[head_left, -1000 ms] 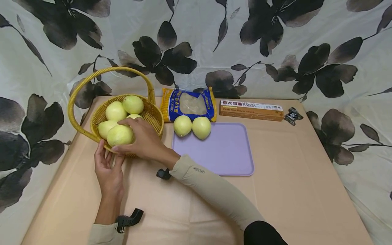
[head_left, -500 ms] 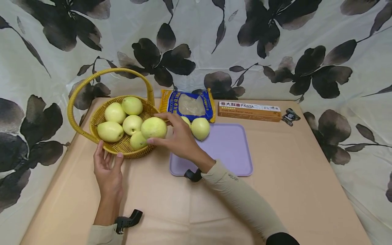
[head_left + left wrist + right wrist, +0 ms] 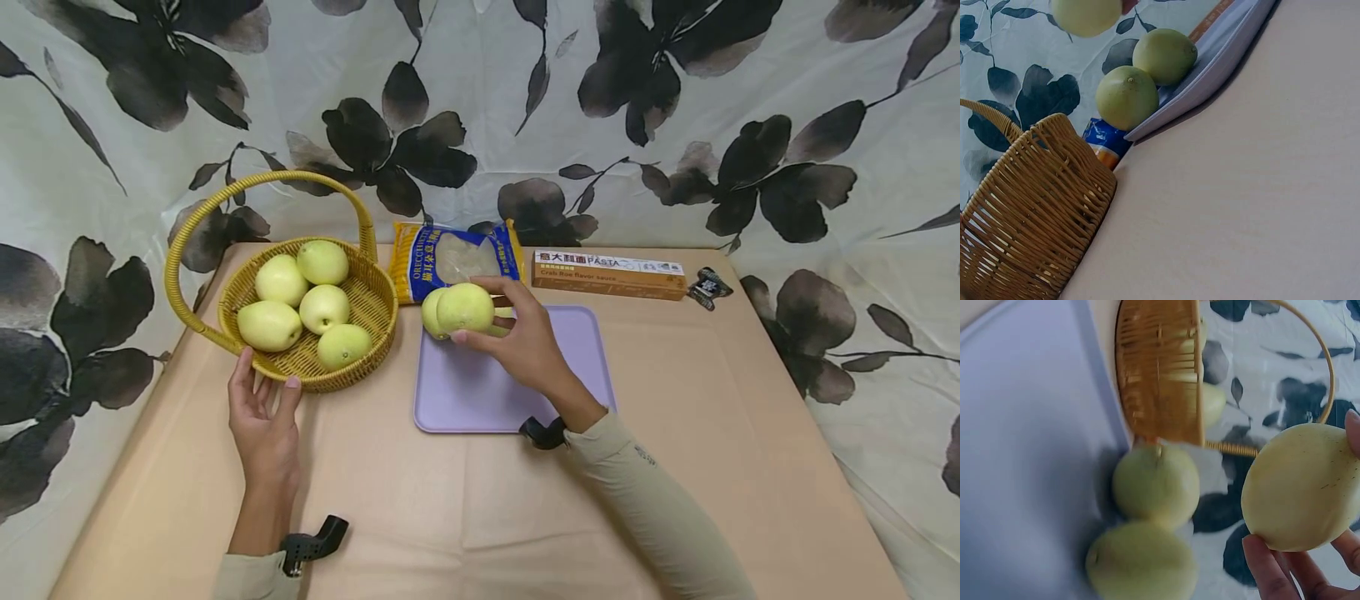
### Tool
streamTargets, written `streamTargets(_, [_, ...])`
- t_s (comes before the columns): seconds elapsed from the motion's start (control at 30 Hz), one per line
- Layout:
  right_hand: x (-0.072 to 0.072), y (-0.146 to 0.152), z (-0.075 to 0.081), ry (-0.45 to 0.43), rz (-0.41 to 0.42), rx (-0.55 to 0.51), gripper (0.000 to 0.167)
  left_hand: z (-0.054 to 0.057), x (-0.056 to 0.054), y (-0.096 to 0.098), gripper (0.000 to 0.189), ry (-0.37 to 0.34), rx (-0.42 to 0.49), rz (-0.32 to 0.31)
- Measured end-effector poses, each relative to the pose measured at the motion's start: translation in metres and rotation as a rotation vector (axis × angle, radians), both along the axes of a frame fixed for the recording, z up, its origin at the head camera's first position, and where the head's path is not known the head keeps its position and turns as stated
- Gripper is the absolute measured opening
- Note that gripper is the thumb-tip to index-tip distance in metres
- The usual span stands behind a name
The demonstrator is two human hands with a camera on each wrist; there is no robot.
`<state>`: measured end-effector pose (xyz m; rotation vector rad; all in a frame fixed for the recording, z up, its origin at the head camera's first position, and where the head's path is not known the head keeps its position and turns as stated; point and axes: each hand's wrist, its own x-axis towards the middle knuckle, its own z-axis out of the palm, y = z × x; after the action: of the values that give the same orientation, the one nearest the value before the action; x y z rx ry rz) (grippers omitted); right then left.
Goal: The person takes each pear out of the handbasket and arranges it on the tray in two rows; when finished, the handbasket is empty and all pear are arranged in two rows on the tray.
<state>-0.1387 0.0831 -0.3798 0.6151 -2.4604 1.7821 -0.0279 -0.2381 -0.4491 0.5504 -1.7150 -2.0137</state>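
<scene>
My right hand (image 3: 521,337) holds a round, pale green fruit (image 3: 465,308) between thumb and fingers, above the purple tray (image 3: 517,400). In the right wrist view that fruit (image 3: 1304,487) is smooth, with small dark specks. Two like it rest at the tray's far left corner; the held fruit overlaps them in the head view, while the left wrist view shows both, one fruit (image 3: 1127,97) in front. On the left stands a yellow wicker basket (image 3: 384,333) with a tall handle and several such fruits inside. Against its near side, fingertips right at the rim, is my left hand (image 3: 264,425).
Behind the tray lies a blue and yellow pasta bag (image 3: 412,254). To its right are a long brown and white pasta box (image 3: 609,275) and a small black packet (image 3: 708,288). A floral cloth (image 3: 525,75) hangs behind the beige table (image 3: 450,517).
The right hand has lifted a fruit out of the basket and carried it right, over the tray. The left hand has stayed at the basket's near side.
</scene>
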Motion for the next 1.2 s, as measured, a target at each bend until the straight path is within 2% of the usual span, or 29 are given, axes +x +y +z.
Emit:
streamTargets(0.27, [-0.007,0.039,-0.005,-0.037,-0.094,0.041,0.074,0.001,0.001,0.0,0.076,-0.009,-0.004,0.003])
streamTargets(0.53, [-0.02,0.068,-0.013,-0.076,-0.148,0.09,0.077,-0.001,0.0,-0.001,0.076,-0.012,-0.007,-0.001])
streamTargets(0.93, [-0.034,0.089,-0.037,-0.133,-0.122,0.203,0.072,0.001,-0.001,-0.001,0.077,-0.018,-0.01,0.004])
streamTargets(1.2, [-0.04,0.092,-0.052,-0.133,-0.11,0.29,0.077,0.002,0.0,-0.001,0.078,0.0,-0.01,0.005])
